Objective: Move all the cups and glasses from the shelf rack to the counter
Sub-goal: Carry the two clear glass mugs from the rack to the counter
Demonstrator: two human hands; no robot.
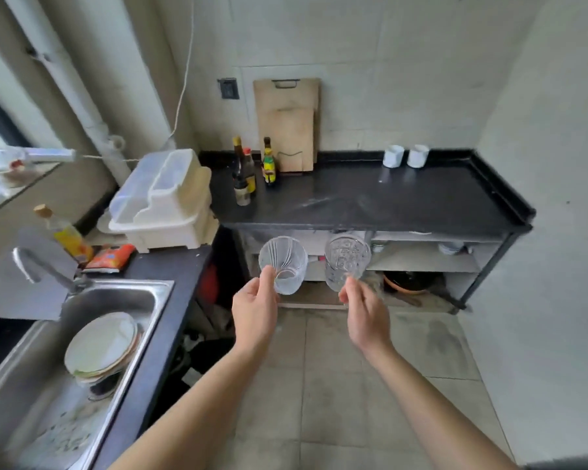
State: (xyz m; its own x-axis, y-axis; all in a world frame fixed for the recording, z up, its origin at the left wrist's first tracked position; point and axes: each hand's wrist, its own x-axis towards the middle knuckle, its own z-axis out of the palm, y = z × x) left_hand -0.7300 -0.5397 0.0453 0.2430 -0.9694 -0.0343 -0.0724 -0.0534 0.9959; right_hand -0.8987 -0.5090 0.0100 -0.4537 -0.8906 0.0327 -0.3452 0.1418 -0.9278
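Observation:
My left hand (256,310) holds a clear ribbed glass (284,264) by its lower side, in the air just below the black counter's (404,201) front edge. My right hand (364,313) holds a clear patterned glass (347,261) the same way, to the right of the first. Both glasses hang in front of the shelf rack (425,262) under the counter. Two white cups (393,156) (418,156) stand at the counter's back right. More white crockery (450,247) sits on the rack's upper shelf, partly hidden.
Sauce bottles (248,171) and wooden cutting boards (287,123) stand at the counter's back left. A white plastic dish box (165,201) sits left of it. A steel sink (82,334) with stacked plates (101,347) is at lower left. A dark pan (409,281) lies on the bottom shelf.

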